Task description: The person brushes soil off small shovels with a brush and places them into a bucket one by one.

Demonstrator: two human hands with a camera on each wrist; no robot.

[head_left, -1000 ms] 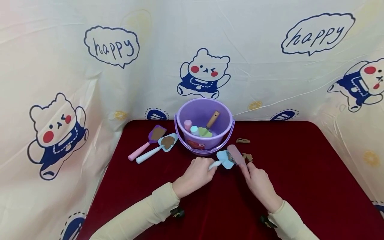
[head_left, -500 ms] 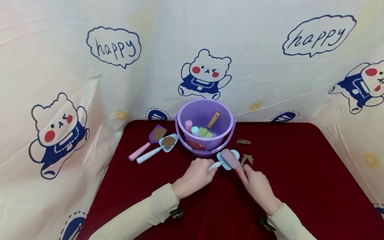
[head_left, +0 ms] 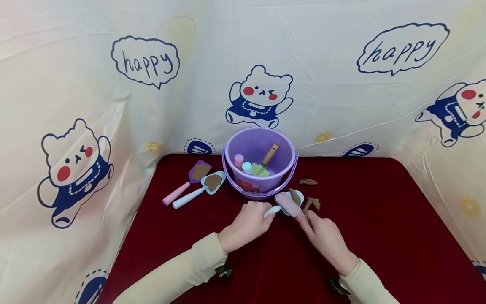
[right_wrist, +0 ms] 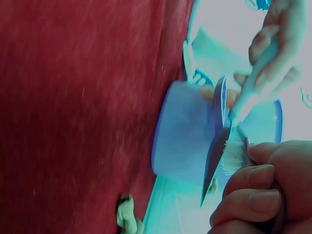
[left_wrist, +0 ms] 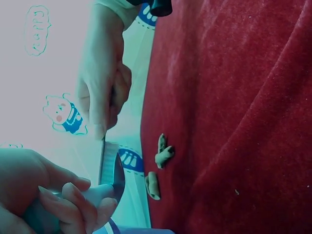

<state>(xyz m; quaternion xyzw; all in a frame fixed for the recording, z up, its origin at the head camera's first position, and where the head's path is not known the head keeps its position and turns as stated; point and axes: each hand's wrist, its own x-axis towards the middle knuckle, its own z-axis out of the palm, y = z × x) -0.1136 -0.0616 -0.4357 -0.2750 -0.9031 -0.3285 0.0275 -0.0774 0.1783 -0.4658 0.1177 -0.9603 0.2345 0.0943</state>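
Observation:
My left hand (head_left: 248,223) grips the handle of a light blue toy shovel (head_left: 300,196), holding it above the table right in front of the bucket. My right hand (head_left: 329,236) holds a pink brush (head_left: 289,205) by its handle. The brush head lies across the shovel's blade, and its bristles (right_wrist: 233,158) face the blade in the right wrist view. A brown, clay-like lump (head_left: 295,195) shows on the blade beside the brush. Below and right of the blade, a brown piece (head_left: 313,204) lies on the red cloth, with another brown strip (head_left: 308,182) farther back.
The purple bucket (head_left: 273,137) contains a green trowel with a wooden handle (head_left: 270,154), plus pink (head_left: 238,159) and light blue (head_left: 247,167) cylindrical ends. Left of it lie a pink-handled purple shovel (head_left: 176,194) and a light blue shovel (head_left: 188,198), both bearing brown material.
The brush has shifted left across the blade, from its right side towards the handle. The brown lump now shows to the right of the brush. My left hand has stayed nearly still.

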